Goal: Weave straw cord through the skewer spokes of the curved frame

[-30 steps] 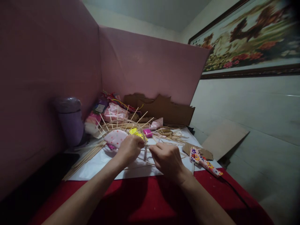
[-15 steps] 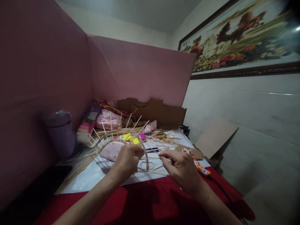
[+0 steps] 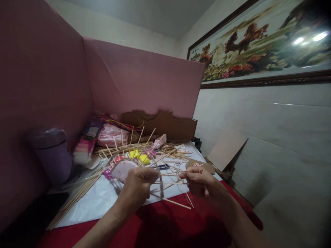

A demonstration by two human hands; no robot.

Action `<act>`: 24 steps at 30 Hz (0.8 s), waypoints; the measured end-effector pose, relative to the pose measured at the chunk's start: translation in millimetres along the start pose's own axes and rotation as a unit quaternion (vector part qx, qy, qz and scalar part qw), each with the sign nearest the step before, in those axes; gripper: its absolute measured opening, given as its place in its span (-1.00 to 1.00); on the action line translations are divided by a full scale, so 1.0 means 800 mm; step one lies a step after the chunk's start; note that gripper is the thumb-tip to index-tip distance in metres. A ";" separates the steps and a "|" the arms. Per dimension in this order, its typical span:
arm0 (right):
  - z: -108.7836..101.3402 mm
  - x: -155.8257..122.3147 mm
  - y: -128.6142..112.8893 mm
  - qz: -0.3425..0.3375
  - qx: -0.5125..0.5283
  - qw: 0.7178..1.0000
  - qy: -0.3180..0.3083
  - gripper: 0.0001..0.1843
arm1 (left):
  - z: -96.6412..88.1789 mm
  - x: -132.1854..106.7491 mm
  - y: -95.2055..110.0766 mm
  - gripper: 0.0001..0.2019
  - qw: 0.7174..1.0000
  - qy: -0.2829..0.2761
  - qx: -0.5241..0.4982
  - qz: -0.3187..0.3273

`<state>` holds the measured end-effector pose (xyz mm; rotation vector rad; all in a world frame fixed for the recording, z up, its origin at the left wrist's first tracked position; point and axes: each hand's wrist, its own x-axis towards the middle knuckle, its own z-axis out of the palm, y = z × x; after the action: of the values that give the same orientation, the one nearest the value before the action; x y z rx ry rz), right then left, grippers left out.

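Note:
My left hand [image 3: 139, 184] is closed on the near side of a round woven frame, its fingers curled over the rim. Thin wooden sticks [image 3: 178, 203] radiate from this frame's woven rim [image 3: 161, 186]. Inside the ring shows a pale disc with red dots [image 3: 125, 168]; whether it belongs to the frame I cannot tell. To the right, beside the stick ends, my right hand [image 3: 204, 181] pinches a thin strand, which hangs in a loose loop [image 3: 188, 196] below the fingers. The left fingertips are partly hidden.
Yellow packets [image 3: 144, 159], a blue pen-like item [image 3: 162, 167] and loose reeds [image 3: 77, 199] lie on the white sheet [image 3: 90, 206]. A purple lidded cup [image 3: 53, 158] stands left. Cardboard [image 3: 160, 125] leans at the back. Red cloth [image 3: 165, 224] covers the near edge.
The view has shifted, and the frame is turned so a stick now points over the red cloth. My right hand has moved slightly away from the rim, with the strand's loop now showing below it.

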<state>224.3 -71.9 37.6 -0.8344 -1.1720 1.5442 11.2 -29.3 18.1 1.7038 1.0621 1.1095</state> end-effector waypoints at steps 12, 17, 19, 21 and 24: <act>0.002 0.011 0.040 -0.054 -0.069 0.996 0.031 -0.73 | -0.005 -0.002 -0.007 -0.83 1.000 -0.005 -0.026 -0.011; 0.017 0.015 0.066 -0.149 -0.242 0.959 0.015 -0.77 | -0.003 -0.003 -0.006 -0.83 0.999 -0.007 -0.031 -0.022; 0.022 0.015 0.069 -0.164 -0.265 0.950 0.021 -0.76 | -0.003 -0.003 -0.005 -0.78 1.000 -0.005 -0.024 -0.018; 0.027 0.015 0.070 -0.177 -0.301 0.936 0.045 -0.77 | -0.003 -0.003 -0.004 -0.75 1.000 0.000 -0.014 -0.014; 0.031 0.014 0.069 -0.192 -0.357 0.912 0.064 -0.82 | -0.003 -0.004 -0.004 -0.75 1.000 0.003 -0.004 -0.009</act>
<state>182.3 -70.4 -7.4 -1.0669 -1.7127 0.7107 7.4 -31.2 14.6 1.6828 1.0735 1.1067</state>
